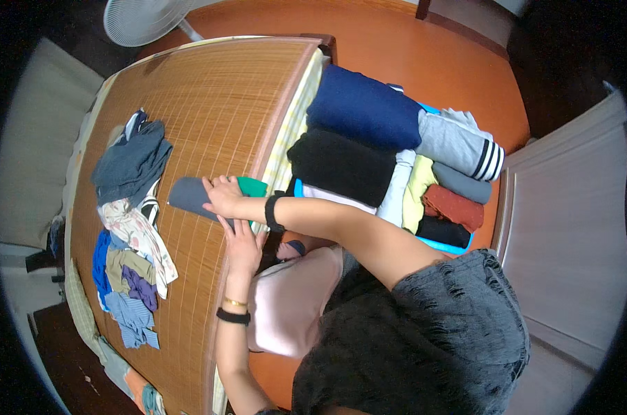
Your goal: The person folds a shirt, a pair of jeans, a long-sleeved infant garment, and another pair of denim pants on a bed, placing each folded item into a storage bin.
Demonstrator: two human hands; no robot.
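Observation:
A folded garment with a dark grey part (189, 196) and a green part (252, 187) lies on the bamboo mat (210, 117), close to its right edge. My right hand (223, 196) rests on top of it, palm down, fingers spread and slightly bent over the grey cloth. Just below, my left hand (243, 245) touches the garment's near edge with its fingers stretched out and thumb apart. Beneath the fingers the cloth is partly hidden. Farther left on the mat sits a loose heap of clothes, with a dark grey garment (130, 162), a floral one (144, 232) and a striped blue one (131, 318).
Right of the bed, a blue-rimmed container (459, 247) holds rolled clothes: navy (365, 104), black (344, 162), grey with striped end (459, 142), yellow (419, 187) and rust (453, 206). A white fan (147, 19) stands beyond the bed; a pale cabinet door (569, 228) is at right.

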